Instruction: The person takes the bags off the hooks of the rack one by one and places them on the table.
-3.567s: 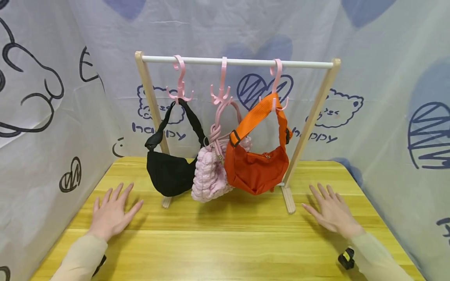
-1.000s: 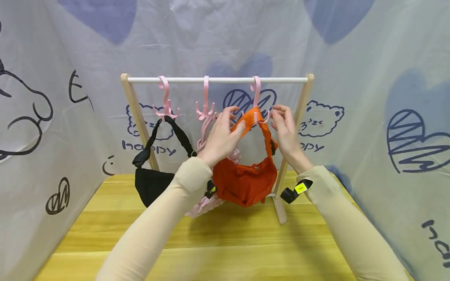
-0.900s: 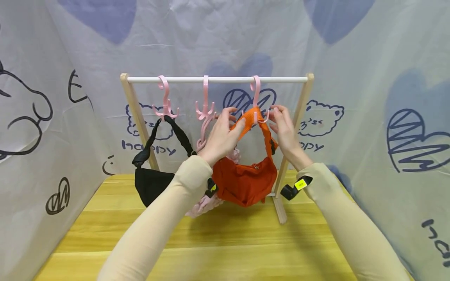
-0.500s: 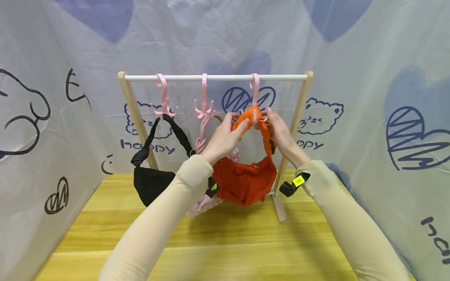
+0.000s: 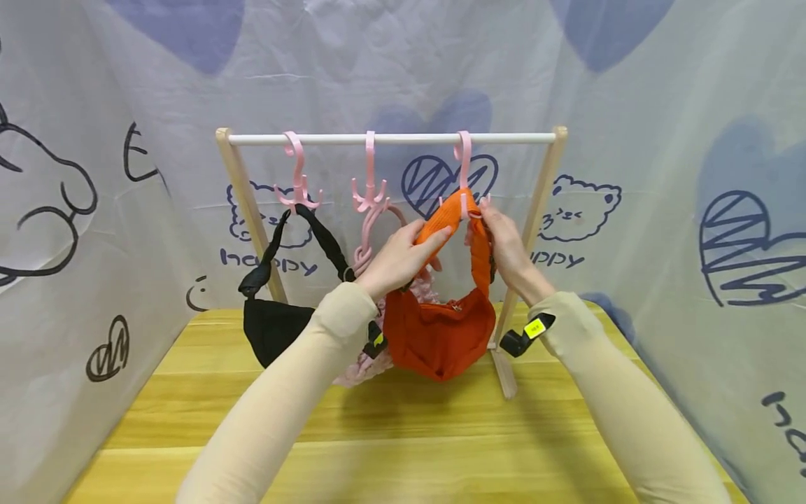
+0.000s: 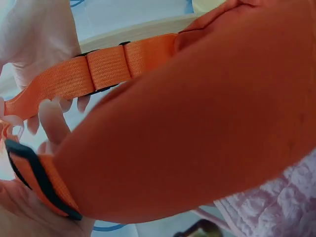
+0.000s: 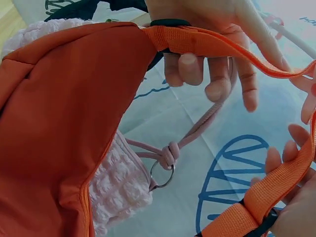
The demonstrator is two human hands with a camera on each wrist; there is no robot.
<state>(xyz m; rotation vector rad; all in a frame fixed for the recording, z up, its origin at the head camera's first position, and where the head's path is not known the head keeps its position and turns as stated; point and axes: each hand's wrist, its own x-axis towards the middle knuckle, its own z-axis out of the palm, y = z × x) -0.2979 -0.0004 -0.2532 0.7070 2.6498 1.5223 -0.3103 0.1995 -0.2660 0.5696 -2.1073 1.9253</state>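
An orange-red shoulder bag (image 5: 441, 336) hangs from the right pink hook (image 5: 464, 164) by its bright orange strap (image 5: 443, 220). My left hand (image 5: 399, 260) grips the strap's left side, thumb in front and fingers behind, near the dark buckle (image 6: 37, 175) that the left wrist view shows. On the strap's other side my right hand (image 5: 508, 245) holds the webbing just below the hook's prongs. In the right wrist view the right hand's fingers (image 7: 289, 153) curl behind the strap. The strap's top still lies over the hook.
A black bag (image 5: 273, 329) hangs from the left pink hook (image 5: 299, 171). Behind my left forearm, a puffy pink bag (image 7: 121, 190) hangs from the middle hook (image 5: 369, 171). The wooden rack's white rail (image 5: 415, 138) spans above the yellow wooden table (image 5: 403, 462); printed curtains surround it.
Both hands have risen from the table's sides to the orange bag's strap. Their fingers have closed on it, the left hand lower than half a second ago, and the bag has turned slightly.
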